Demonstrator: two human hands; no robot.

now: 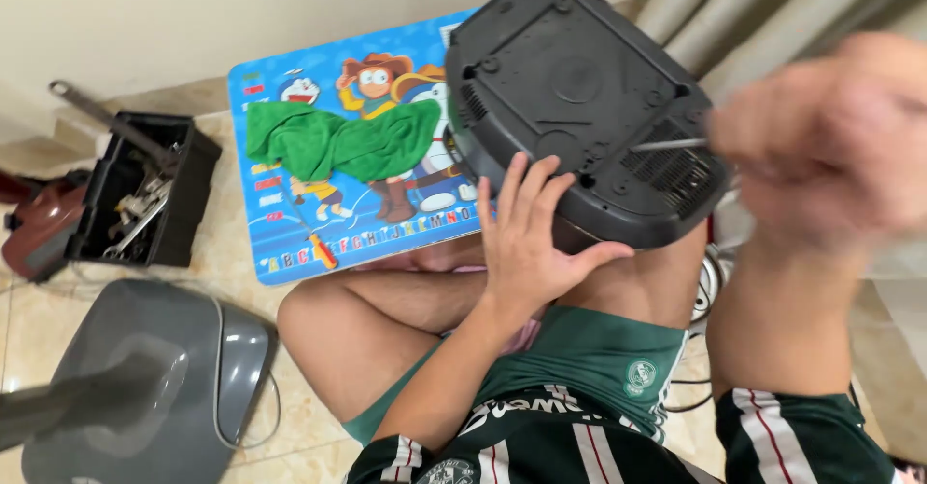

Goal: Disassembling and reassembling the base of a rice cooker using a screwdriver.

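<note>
**Desk:** What's central?

**Photographer:** One black plastic appliance (579,108), turned underside up, resting on the seated person's thigh and against a low cartoon-printed blue table (290,243). The left hand (529,243) lies flat on its edge, fingers spread, steadying rather than gripping. The right hand (830,141), blurred, has its grip pressed together around one thin metal screwdriver shaft (668,143) whose tip meets the base near a vent grille.

**Desk:** Risks?

**Photographer:** In my judgement the tip could slip off and scratch the casing or jab the bracing fingers; the appliance is only propped, so it could also slide off the leg.

**Desk:** Around it?

**Photographer:** One green cloth (338,141) and one red-handled screwdriver (322,250) on the table; one black toolbox (145,199) and one grey fan base (145,378) on the tiled floor.
</note>
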